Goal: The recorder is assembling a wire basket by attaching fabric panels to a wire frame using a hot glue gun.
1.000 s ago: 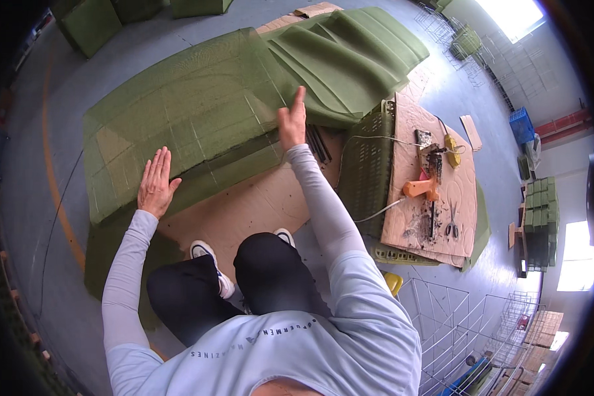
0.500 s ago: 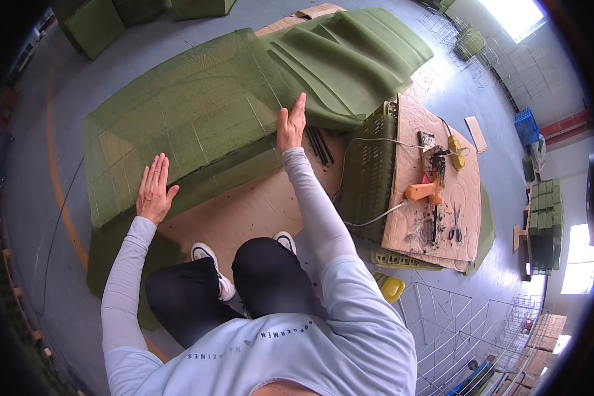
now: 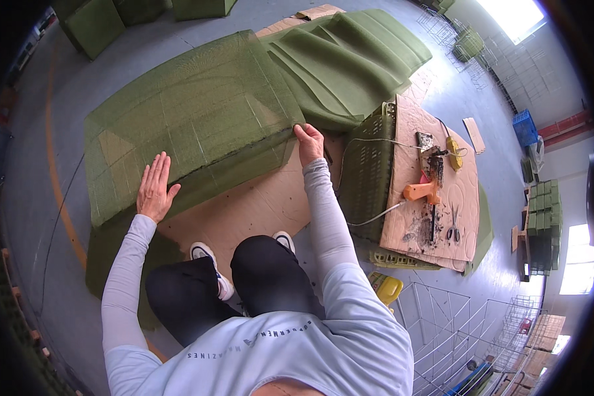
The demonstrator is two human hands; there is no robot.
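Two hands on the same thing here: a big green mesh-covered block (image 3: pixel 191 112) lying on the floor, with a sheet of brown cardboard (image 3: pixel 257 204) under its near edge. From where I'm watching, the left hand (image 3: pixel 154 188) is spread flat, fingers together and straight, palm pressed on the block's near-left face, gripping nothing. The right hand (image 3: pixel 308 142) is at the block's near-right corner, fingers curled over the mesh edge there; looks like a pinch on the fabric, though I can't tell how tight.

Everything else relative to that block:
- Just behind and right of it, touching or overlapping, is a folded heap of plain green fabric (image 3: pixel 350 59).
- Right of it, past the right hand, sits a green plastic crate (image 3: pixel 366 178) with a cardboard board (image 3: pixel 435 191) on top as a work surface.
- On that board: an orange glue gun (image 3: pixel 421 191) with a pale cable running off toward the crate, scissors (image 3: pixel 453 231), and a yellow-handled tool (image 3: pixel 453 146).
- Near side of the block, the person kneels on the cardboard, dark trousers, white-soled shoes (image 3: pixel 208 261).
- Further right and nearer than the crate, a yellow container (image 3: pixel 386 288) and wire racks (image 3: pixel 455 323).
- More green blocks (image 3: pixel 92 23) sit well beyond the block's far-left side.
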